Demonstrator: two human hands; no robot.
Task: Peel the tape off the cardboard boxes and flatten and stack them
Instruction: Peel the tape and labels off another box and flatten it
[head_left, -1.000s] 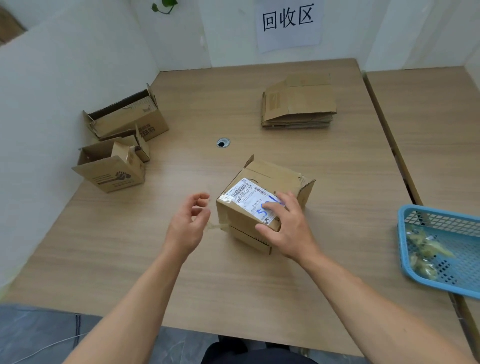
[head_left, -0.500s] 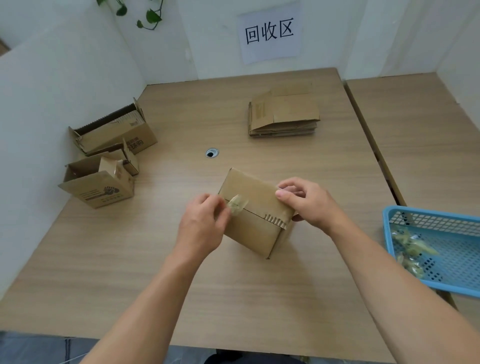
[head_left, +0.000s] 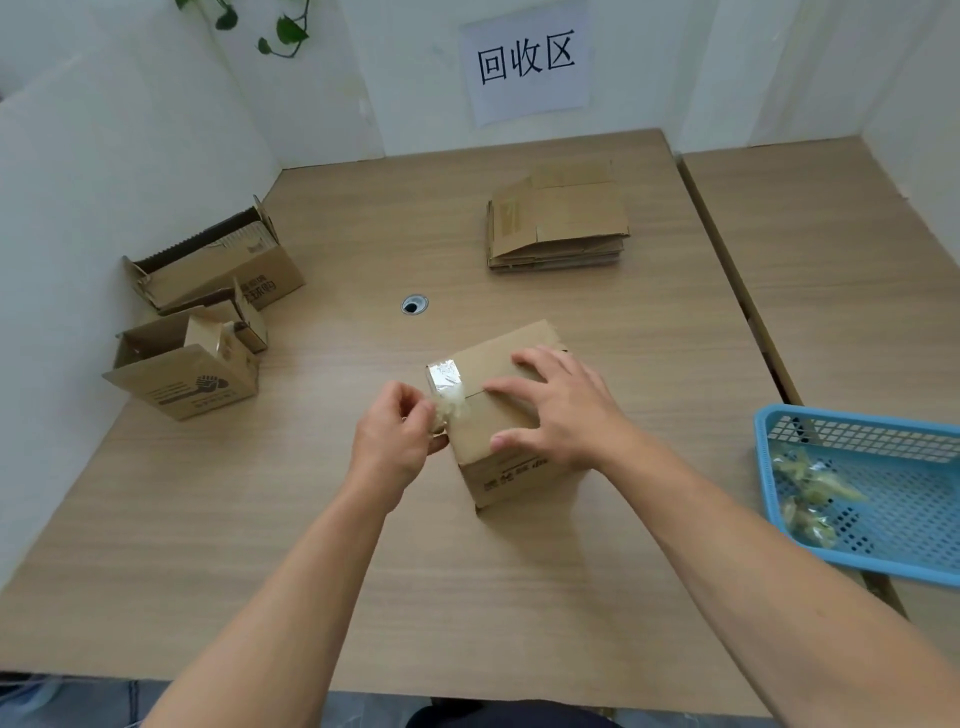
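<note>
Tape (head_left: 451, 408) peeling underway: your left hand (head_left: 397, 441) pinches its crumpled end, right hand (head_left: 558, 410) flat on the cardboard box (head_left: 514, 467); pull away next.

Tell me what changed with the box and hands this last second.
The box was turned: its label face is out of sight, a taped seam faces up. The right hand shifted from the label to pressing flat on top. The left hand came in and pinches the tape at the box's left edge. Flattened stack, open boxes, basket unchanged.
</note>
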